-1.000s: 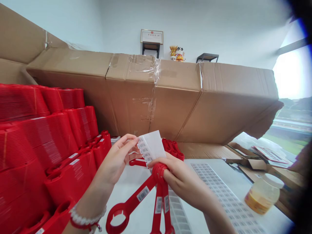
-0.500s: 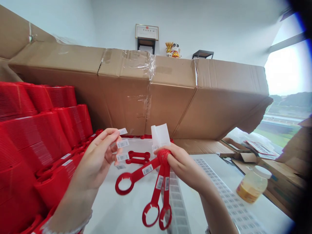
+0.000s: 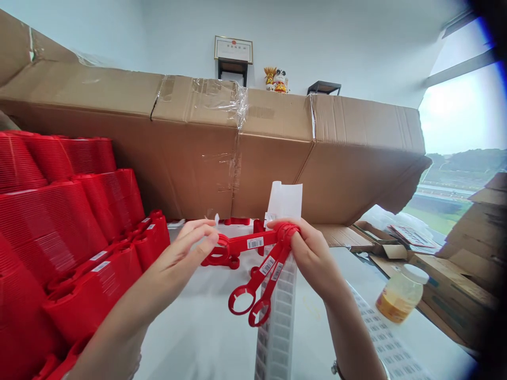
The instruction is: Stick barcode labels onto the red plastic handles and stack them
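Note:
My right hand [image 3: 311, 253] is closed round one end of several red ring-ended plastic straps [image 3: 246, 243], each bearing a white barcode label [image 3: 255, 243]. Two of them hang fanned downward, while another points left. At that strap's far ring, the fingers of my left hand [image 3: 186, 258] are closed on it, partly hiding the ring. A small white label [image 3: 216, 219] sticks up from a left fingertip. The right hand also has a strip of label backing paper [image 3: 285, 200], whose upper end stands above the fingers; a long translucent label strip [image 3: 276, 327] runs down below.
Stacks of red plastic parts [image 3: 59, 221] rise on the left. A large cardboard sheet [image 3: 190, 163] leans across the back of the white table [image 3: 198, 338]. To the right are a barcode label sheet [image 3: 390, 338], a jar with a white lid [image 3: 402, 295] and cardboard boxes [image 3: 443, 279].
My left hand has moved right and taken hold of the left-pointing strap's ring. The several labels that fanned from its fingertips are now mostly out of sight. My right hand has shifted right with the straps.

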The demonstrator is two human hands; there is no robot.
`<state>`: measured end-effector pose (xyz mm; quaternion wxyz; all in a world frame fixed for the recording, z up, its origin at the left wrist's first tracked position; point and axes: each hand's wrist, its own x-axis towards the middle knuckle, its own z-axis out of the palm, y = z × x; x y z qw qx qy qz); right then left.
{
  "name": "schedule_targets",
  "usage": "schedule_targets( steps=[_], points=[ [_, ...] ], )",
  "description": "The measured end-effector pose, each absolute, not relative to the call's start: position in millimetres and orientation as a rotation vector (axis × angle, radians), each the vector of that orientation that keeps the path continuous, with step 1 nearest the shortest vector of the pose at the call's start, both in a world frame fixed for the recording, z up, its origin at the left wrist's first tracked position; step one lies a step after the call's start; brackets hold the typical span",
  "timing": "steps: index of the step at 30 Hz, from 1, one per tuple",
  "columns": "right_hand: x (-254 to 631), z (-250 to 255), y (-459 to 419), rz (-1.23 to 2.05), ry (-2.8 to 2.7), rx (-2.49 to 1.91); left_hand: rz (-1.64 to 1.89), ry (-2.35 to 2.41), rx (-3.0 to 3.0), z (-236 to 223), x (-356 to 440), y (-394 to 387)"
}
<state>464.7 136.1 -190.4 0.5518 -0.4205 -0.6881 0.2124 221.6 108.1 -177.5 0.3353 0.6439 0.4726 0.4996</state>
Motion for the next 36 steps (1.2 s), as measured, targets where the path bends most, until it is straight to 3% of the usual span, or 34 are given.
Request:
schedule_targets(
  steps=[6, 12, 36],
  points=[
    [465, -189, 132, 0.487, -1.619, -0.981, 1.254, 1.009, 1.436, -174, 219, 110],
    [464, -189, 128, 0.457, -1.633, -0.965, 1.468, 1.027, 1.336, -170, 219, 108],
    [463, -190, 127, 0.417, -1.671, -0.963, 1.126, 0.962, 1.489, -176, 187, 114]
  ],
)
